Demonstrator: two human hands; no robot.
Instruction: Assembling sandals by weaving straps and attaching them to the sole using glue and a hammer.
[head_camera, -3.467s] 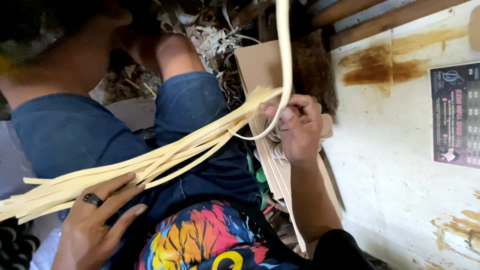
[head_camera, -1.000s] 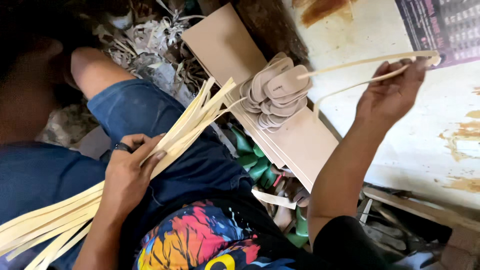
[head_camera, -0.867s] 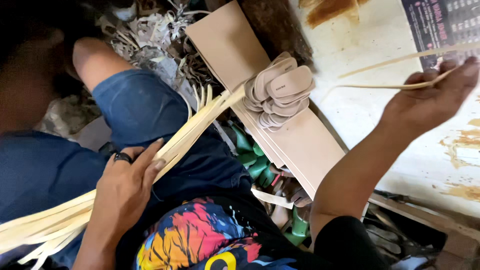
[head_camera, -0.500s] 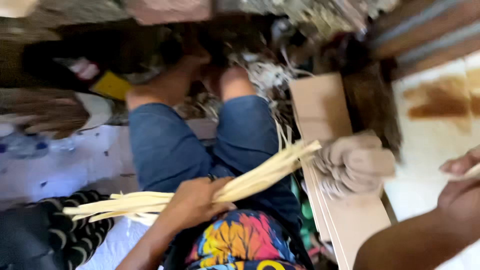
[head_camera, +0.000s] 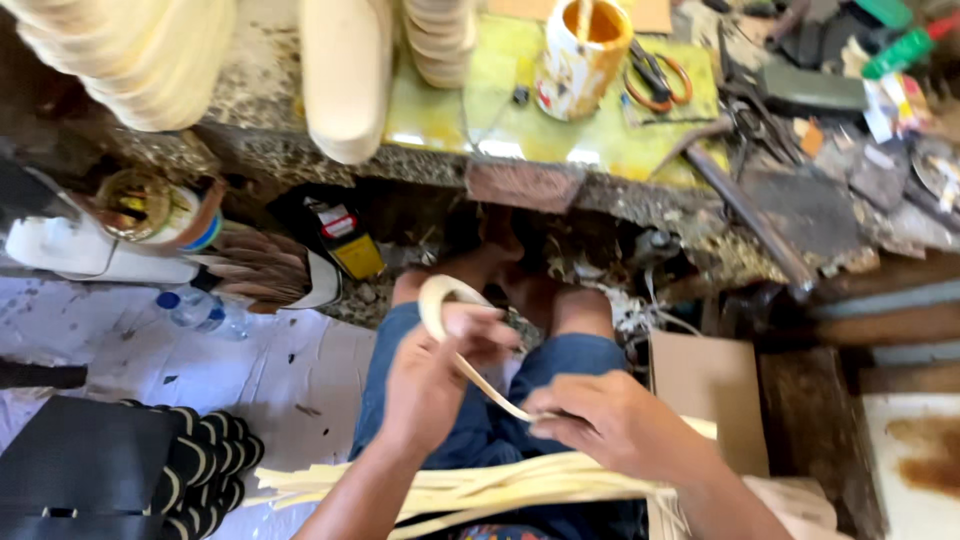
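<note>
The pale strip (head_camera: 470, 365) runs between both hands over the person's lap in the head view: its upper end curls in a loop over the left hand (head_camera: 432, 385), whose fingers close on it, and its lower end slants down into the right hand (head_camera: 610, 425), pinched there between thumb and fingers. Beneath the wrists a bundle of similar strips (head_camera: 470, 490) lies across the thighs in blue jeans (head_camera: 590, 355). Just ahead of the knees stands a cluttered workbench (head_camera: 500, 130), its edge close. A cardboard sheet (head_camera: 710, 395) lies just right of the right hand; white floor covering (head_camera: 280, 370) opens to the left.
</note>
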